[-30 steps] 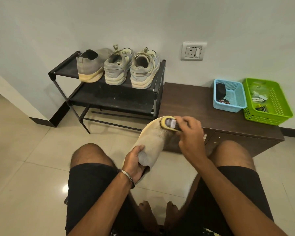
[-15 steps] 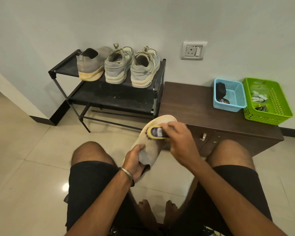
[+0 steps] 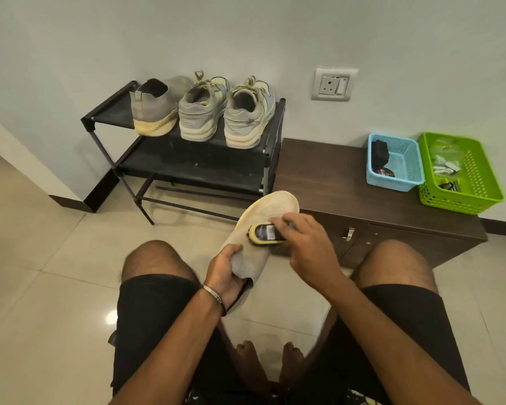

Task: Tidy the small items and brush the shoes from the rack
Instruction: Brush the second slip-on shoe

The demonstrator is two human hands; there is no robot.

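A beige knit shoe [image 3: 270, 210] is held between my knees, toe pointing away toward the cabinet. My left hand [image 3: 227, 273] grips it at the heel opening, thumb on the upper. My right hand [image 3: 307, 247] holds a yellow-edged shoe brush [image 3: 265, 233] pressed on the middle of the upper. Its bristles are hidden against the shoe. Three more shoes stand on the top shelf of the black rack [image 3: 108, 111]: a matching beige shoe [image 3: 152, 106] and a pair of grey sneakers [image 3: 225, 112].
A dark wooden cabinet [image 3: 330, 173] stands right of the rack. On it sit a blue basket [image 3: 402, 168] and a green basket [image 3: 479, 182] with small items. A wall socket [image 3: 333, 84] is above. Tiled floor lies to the left.
The brush and my right hand slid back from the shoe's toe toward its middle. My left hand kept its grip at the heel.
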